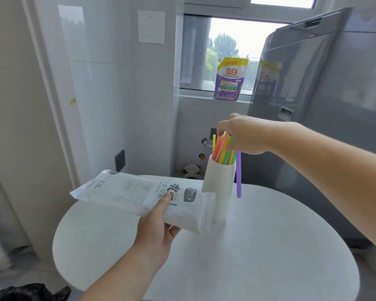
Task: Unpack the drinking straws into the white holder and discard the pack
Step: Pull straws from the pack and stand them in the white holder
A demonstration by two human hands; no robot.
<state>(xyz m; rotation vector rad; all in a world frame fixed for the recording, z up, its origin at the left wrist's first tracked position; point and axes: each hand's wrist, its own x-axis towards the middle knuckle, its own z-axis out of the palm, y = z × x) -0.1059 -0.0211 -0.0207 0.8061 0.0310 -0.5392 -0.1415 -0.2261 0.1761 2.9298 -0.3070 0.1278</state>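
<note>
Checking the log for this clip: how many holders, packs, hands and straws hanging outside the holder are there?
Holder: 1
Pack: 1
Purple straw outside the holder: 1
Hands: 2, left hand, right hand
Total: 5
Straw bunch in the holder: too packed to count.

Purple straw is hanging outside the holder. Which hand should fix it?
Probably the right hand: it grips the straws above the white holder, with the purple straw hanging just beside it. The left hand is occupied holding the pack.
</note>
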